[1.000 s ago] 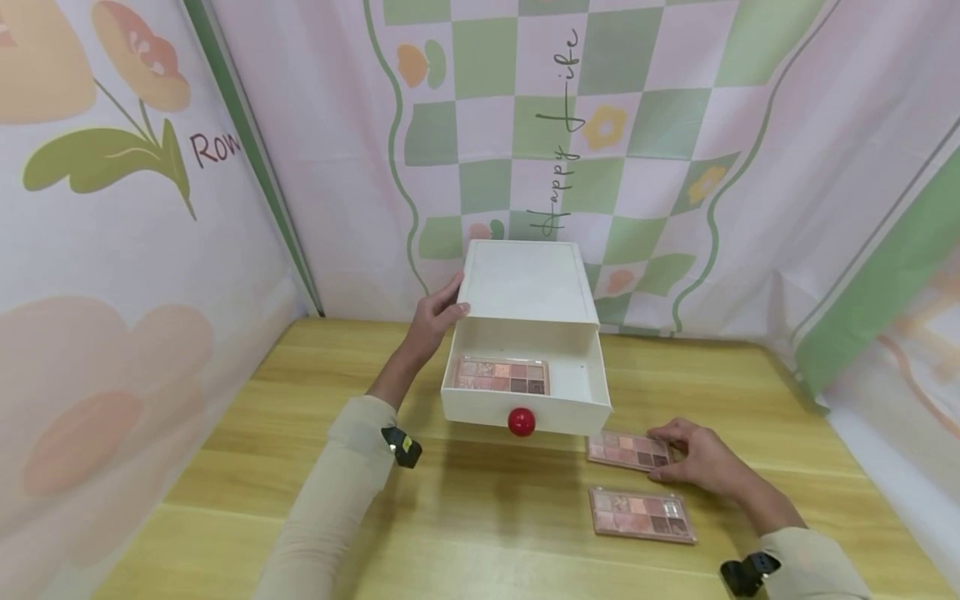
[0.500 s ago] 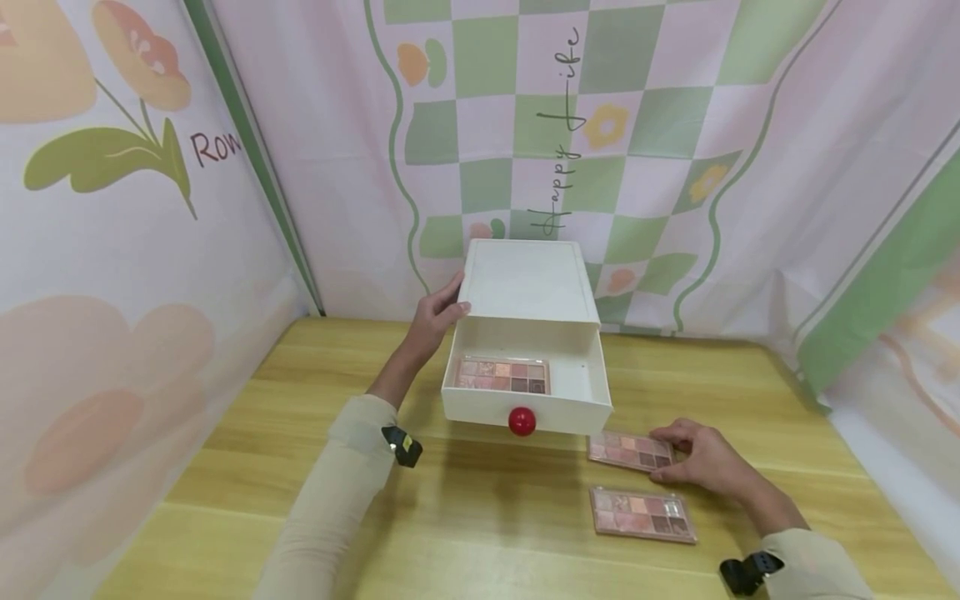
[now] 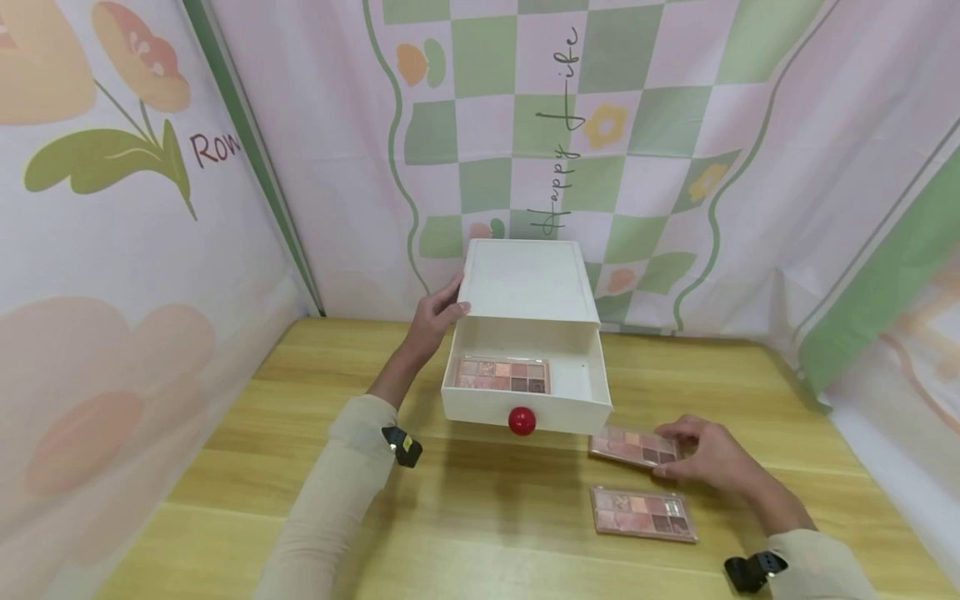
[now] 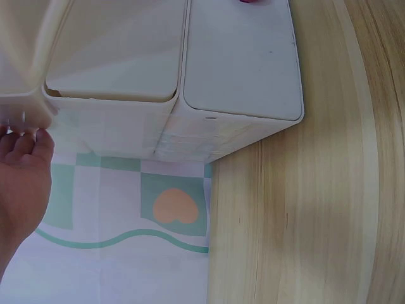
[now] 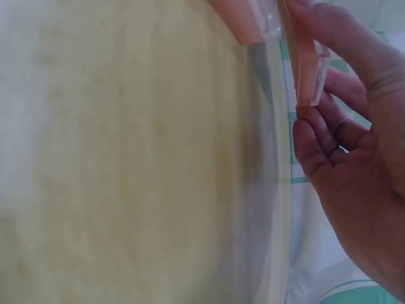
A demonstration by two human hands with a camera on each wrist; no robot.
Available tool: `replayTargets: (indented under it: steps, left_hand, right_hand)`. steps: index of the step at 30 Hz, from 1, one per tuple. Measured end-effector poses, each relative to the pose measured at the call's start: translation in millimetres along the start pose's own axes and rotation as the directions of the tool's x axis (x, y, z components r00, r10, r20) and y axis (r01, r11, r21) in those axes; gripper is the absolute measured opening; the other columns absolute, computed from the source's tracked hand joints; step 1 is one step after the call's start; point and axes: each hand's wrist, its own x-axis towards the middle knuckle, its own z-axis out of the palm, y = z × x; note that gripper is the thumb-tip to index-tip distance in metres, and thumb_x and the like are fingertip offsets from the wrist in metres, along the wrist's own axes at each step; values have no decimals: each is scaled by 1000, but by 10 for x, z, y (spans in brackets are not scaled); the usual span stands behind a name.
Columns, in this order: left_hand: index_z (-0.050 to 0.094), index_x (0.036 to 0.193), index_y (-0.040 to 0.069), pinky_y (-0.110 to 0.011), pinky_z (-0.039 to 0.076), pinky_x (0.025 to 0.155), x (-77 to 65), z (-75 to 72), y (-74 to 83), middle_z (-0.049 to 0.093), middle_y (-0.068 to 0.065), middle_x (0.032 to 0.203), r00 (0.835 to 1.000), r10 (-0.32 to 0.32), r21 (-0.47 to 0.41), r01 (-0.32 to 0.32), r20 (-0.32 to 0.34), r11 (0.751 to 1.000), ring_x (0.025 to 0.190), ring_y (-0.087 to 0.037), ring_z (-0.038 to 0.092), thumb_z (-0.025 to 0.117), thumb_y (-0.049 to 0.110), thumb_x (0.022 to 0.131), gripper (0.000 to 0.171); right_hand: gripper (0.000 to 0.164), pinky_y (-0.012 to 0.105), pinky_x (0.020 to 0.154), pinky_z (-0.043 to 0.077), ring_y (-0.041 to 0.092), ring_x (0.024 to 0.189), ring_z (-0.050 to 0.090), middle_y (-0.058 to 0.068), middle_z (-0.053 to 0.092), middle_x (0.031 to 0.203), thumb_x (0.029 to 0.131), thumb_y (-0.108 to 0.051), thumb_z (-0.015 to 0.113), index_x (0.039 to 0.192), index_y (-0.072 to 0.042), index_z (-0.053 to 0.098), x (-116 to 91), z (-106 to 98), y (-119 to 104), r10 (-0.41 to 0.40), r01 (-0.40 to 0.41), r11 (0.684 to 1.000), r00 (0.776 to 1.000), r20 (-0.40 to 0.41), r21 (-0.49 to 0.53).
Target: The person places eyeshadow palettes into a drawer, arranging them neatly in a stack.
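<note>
In the head view my left hand (image 3: 437, 314) rests against the left side of a white drawer cabinet (image 3: 528, 279), with the thumb at its top front corner. The cabinet's top drawer (image 3: 525, 410), with a red round knob (image 3: 522, 421), is pulled out. One eyeshadow palette (image 3: 502, 375) lies inside, at its left. My right hand (image 3: 708, 454) pinches the right end of a second eyeshadow palette (image 3: 633, 447) between thumb and fingers. Seen in the right wrist view, this held palette (image 5: 308, 69) stands edge-on between the fingers. A third eyeshadow palette (image 3: 643, 513) lies on the table nearer me.
The wooden table (image 3: 480, 533) extends in front of the cabinet. More closed drawers (image 4: 243, 60) sit below the open one in the left wrist view. A printed fabric backdrop (image 3: 487, 125) hangs right behind the cabinet, and another panel (image 3: 112, 250) stands at the left.
My right hand has shifted slightly right with the palette, which has tilted a little. The left hand, the drawer and the other palettes have stayed put.
</note>
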Motion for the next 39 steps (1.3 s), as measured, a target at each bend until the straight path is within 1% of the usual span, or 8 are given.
replayTargets:
  steps: [6,9,13,16,20,25,31,39]
  left_hand:
    - [29,157,-1,-40,32,127,-3,-3,1,27,-17,167,1000,2,-7,-2,1,1000,155,-32,32,51,15,98,65]
    - [29,157,-1,-40,32,127,-6,-3,4,27,-17,167,1000,2,-5,-2,-1,1000,155,-33,31,51,16,98,65]
    - [29,157,-1,-39,33,127,-9,-2,9,28,-16,167,1000,-4,0,4,-3,1000,155,-32,32,51,17,97,66]
    - [28,157,-1,-39,34,126,-8,-10,13,27,-16,167,1000,-7,3,7,-7,1000,155,-32,32,51,19,97,67]
    - [27,156,-5,-39,33,127,-4,-23,18,26,-17,167,1000,0,-2,0,-5,1000,155,-32,31,51,18,97,68]
    - [26,156,-7,-38,33,126,-1,-21,24,26,-17,167,1000,-2,-6,2,-1,1000,156,-32,31,51,18,97,69]
    - [27,157,-2,-38,32,127,-7,-7,26,26,-15,168,1000,-19,-2,19,-2,1000,156,-31,31,51,19,98,67]
    - [28,158,1,-38,33,127,-17,12,26,26,-14,168,1000,-21,-18,21,1,1000,156,-31,31,50,19,98,67]
  right_hand:
    - [71,33,86,56,25,102,63,8,69,109,66,-42,93,121,-4,71,-11,-102,-89,5,-5,1000,1000,9,-1]
    - [68,31,83,58,25,100,63,10,69,107,67,-38,93,120,-2,71,-10,-163,-130,-19,19,1000,1000,1,15]
    - [62,21,77,55,9,95,58,8,69,105,69,-32,93,119,-1,72,11,-239,-161,-75,76,997,997,-26,31]
    - [57,19,76,54,-3,90,54,6,70,103,69,-26,93,116,-1,73,32,-289,-179,-143,146,988,988,-60,42]
    - [52,20,74,54,-7,85,52,3,69,97,68,-21,93,112,-1,74,37,-350,-229,-208,212,977,973,-100,34]
    - [54,23,75,55,-8,86,51,1,68,98,70,-25,93,114,-1,74,15,-430,-305,-186,187,982,978,-93,0]
    - [55,23,76,55,-8,87,51,1,68,100,69,-27,93,115,-3,74,6,-514,-349,-181,179,983,979,-98,-24]
    - [56,20,76,54,-9,88,51,3,67,101,71,-25,92,117,-2,72,-14,-676,-439,-162,163,987,980,-112,0]
